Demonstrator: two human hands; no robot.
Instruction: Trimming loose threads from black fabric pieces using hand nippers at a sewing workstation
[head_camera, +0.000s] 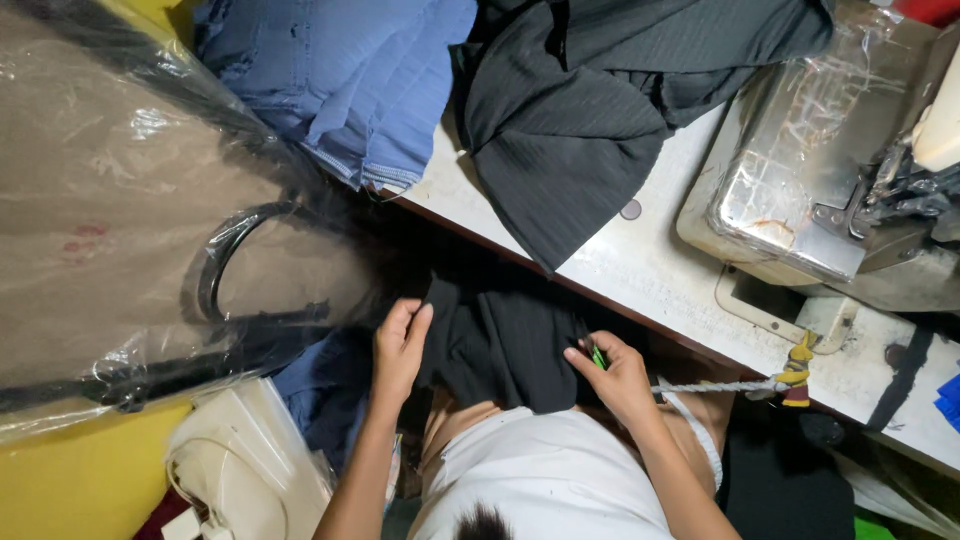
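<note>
A piece of black cloth (500, 345) lies over my lap, just below the edge of the white sewing table (640, 265). My left hand (400, 345) rests on the cloth's left edge with its fingers together and pressed to the fabric. At the cloth's right edge, my right hand (618, 378) is closed around a small green cutting tool (597, 357), and only the tool's tip shows between the fingers. A white twisted cord (715, 386) runs from near my right hand to the right.
A sewing machine (800, 170) wrapped in clear plastic stands at the right on the table. Dark striped cloth (580, 120) and folded blue denim (350, 80) lie at the back. A plastic-covered brown bundle (130, 220) fills the left. A small yellow and red figure (796, 372) hangs on the cord.
</note>
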